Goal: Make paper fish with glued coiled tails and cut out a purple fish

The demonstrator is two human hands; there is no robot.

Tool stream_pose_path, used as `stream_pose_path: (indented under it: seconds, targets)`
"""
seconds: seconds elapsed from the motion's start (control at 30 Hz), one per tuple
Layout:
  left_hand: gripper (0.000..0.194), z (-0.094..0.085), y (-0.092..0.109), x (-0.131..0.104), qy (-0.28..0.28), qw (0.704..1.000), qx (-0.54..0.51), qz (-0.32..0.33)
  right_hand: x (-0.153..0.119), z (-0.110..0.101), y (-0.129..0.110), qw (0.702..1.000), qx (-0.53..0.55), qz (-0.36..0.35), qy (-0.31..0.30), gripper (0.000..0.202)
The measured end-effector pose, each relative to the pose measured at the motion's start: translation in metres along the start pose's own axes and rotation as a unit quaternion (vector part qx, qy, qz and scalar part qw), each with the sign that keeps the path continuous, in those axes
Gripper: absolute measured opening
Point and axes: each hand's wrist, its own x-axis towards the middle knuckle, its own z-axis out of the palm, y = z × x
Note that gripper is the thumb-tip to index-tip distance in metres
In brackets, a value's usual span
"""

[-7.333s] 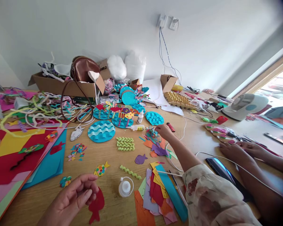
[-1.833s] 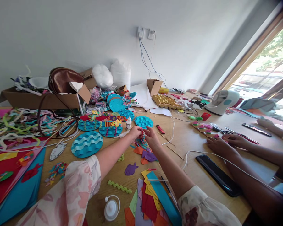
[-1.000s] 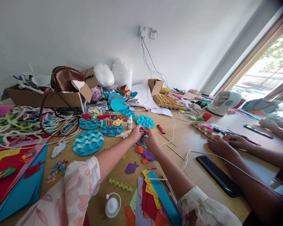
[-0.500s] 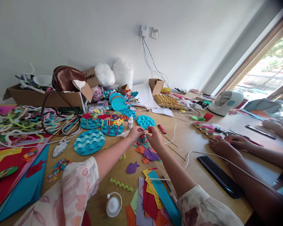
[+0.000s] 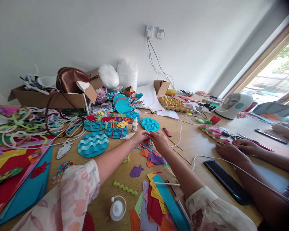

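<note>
Turquoise and red paper shreds (image 5: pixel 148 145) lie in a small heap at the middle of the wooden table (image 5: pixel 192 141), partly covered by the left hand (image 5: pixel 141 136) and right hand (image 5: pixel 160 142) reaching in above them. The fingers of both hands are bent inward and their tips meet over the heap's far edge; whether they pinch a tiny scrap is too small to tell. Orange and purple paper pieces (image 5: pixel 156 158) lie just on the near side of the heap, then a purple paper fish (image 5: pixel 136 171) and a lime wavy strip (image 5: pixel 124 188). Nearest stands a squat bottle with a tethered white cap (image 5: pixel 117 209), left of loose coloured paper sheets (image 5: pixel 154 205). Beyond the left wrist a white squeeze bottle (image 5: pixel 134 125) stands upright between two blue discs bearing paper fish (image 5: pixel 116 132) on its left and a bare-topped blue disc (image 5: pixel 150 124) on its right. Another disc with pale wavy bands (image 5: pixel 92 144) lies left of the left forearm. Right of the right hand are a red lighter (image 5: pixel 167 132) and thin sticks (image 5: pixel 182 156); farther right, beyond a black phone (image 5: pixel 227 182), rest a co-worker's hands (image 5: pixel 233 150).
</note>
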Motion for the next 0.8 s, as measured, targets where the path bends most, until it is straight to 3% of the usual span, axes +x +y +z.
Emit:
stream_pose_path:
  seconds: [0.2,0.4,0.57,0.8]
  targets:
    - [0.032,0.002,0.005,-0.011,0.017,0.999,0.035,-0.022,0.004,-0.001,0.005,0.999,-0.032,0.004,-0.004,0.016]
    - [0.029,-0.011,0.020,-0.033,0.059,0.995,0.083,-0.010,0.011,0.007,0.015,0.998,-0.049,0.020,-0.040,0.021]
    - [0.032,-0.023,0.046,-0.071,0.058,0.993,0.095,0.037,0.014,0.010,0.015,0.997,-0.048,0.026,-0.049,0.020]
    - [0.018,-0.031,0.076,-0.136,0.032,0.991,0.105,0.079,0.015,-0.001,0.007,0.998,-0.006,0.057,0.002,0.014]
